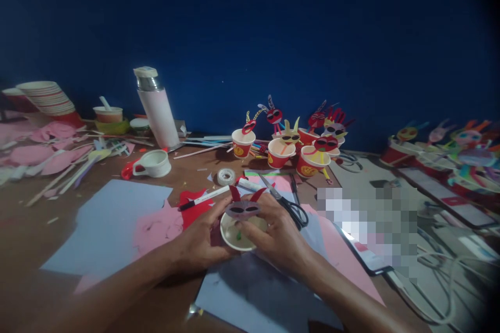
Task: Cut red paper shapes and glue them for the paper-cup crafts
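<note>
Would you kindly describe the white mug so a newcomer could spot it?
Below the dark blue wall, find the tall white flask. The squat, round white mug stands just in front of its base. Unlike the red-and-white paper cups, it has a looped side handle.

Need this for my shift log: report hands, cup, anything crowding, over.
Left hand and right hand around paper cup. Horned cutout at its rim. Scissors close beside right hand, over.
</note>
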The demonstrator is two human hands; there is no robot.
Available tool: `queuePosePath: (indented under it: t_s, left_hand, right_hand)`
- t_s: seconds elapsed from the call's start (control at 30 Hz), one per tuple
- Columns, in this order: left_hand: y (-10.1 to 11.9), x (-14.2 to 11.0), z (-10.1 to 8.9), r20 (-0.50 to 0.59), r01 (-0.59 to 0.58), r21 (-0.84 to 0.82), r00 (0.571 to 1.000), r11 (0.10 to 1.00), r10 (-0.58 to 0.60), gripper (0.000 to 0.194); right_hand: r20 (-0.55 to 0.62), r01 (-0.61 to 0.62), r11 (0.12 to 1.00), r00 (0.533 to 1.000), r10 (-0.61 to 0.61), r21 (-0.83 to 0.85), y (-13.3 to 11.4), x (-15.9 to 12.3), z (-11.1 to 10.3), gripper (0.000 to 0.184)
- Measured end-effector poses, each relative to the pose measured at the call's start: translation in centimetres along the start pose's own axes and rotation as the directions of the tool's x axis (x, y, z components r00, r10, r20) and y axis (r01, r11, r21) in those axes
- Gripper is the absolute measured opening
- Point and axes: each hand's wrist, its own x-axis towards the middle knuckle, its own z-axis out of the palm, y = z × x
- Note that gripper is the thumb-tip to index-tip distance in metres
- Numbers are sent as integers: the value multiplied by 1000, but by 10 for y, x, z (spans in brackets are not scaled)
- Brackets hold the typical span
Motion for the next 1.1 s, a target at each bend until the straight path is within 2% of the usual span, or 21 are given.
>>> queuePosePath:
  t_s: [0.1,0.23,0.4,0.6,0.73,0.9,1.0,1.1]
  left_hand:
    - [-1,1,4,-17,-12,-48,1000,999,11,77]
    - [7,0,1,-47,-36,44,998,998,38,79]
    - [18,1,-1,-53,-3,117,999,993,10,60]
    - [17,1,-9,-92,20,84,996,996,-12,82]
    - [17,0,-13,-92,44,198,995,979,-27,86]
    - [20,-1,-8,-58,-5,207,998,978,17,86]
    - [18,-6,-7,-22,-84,314,995,946,96,78]
    - [13,-13,-8,0,-108,447,993,888,121,67]
  right_hand:
    - [-3,-13,1000,1000,13,14,-1,0,0,34]
    - [-16,1,999,1000,0,50,-3,0,0,34]
    - [-21,-45,997,999,47,59,-5,3,-3,24]
    - [-20,-104,994,994,105,38,-10,6,-14,32]
    - [10,-65,993,998,64,102,-6,8,-16,26]
    - [-22,-26,992,999,28,124,-4,9,-13,23]
    - [7,10,997,1000,-10,72,-8,7,-12,23]
    - [36,40,999,999,-41,4,-10,3,-12,24]
